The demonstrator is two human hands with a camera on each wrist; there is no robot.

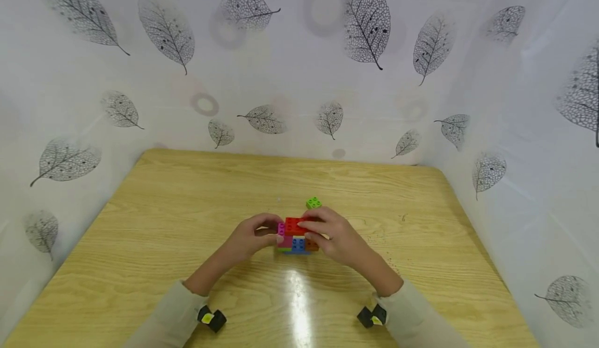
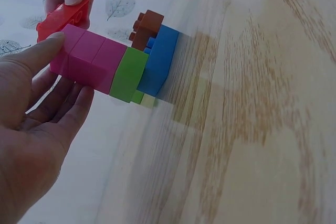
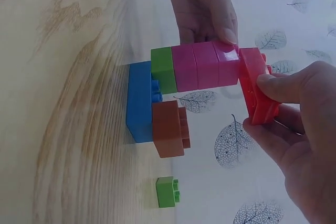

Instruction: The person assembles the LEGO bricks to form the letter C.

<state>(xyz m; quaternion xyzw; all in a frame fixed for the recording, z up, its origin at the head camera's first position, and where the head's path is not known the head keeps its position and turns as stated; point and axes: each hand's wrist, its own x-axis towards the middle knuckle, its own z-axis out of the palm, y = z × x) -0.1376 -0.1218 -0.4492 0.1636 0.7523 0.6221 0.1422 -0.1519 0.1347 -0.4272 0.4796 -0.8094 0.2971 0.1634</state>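
Note:
A small tower of toy building bricks stands on the table. Its base is a long blue brick [image 3: 139, 103], with a green brick [image 3: 164, 70] at one end and a brown brick [image 3: 168, 129] at the other. Several pink bricks [image 3: 205, 66] rise in a column over the green one. My left hand [image 1: 255, 237] holds this column near its top, thumb on one side and fingers on the other. Between thumb and fingers, my right hand [image 1: 334, 237] pinches a red brick [image 3: 257, 87], slightly tilted at the column's top and reaching out over the brown brick.
Behind the tower, a loose light green brick [image 1: 313, 202] sits on the wooden table [image 1: 210, 192]. White sheeting [image 1: 290, 77] printed with dark leaves surrounds the table at the back and both sides.

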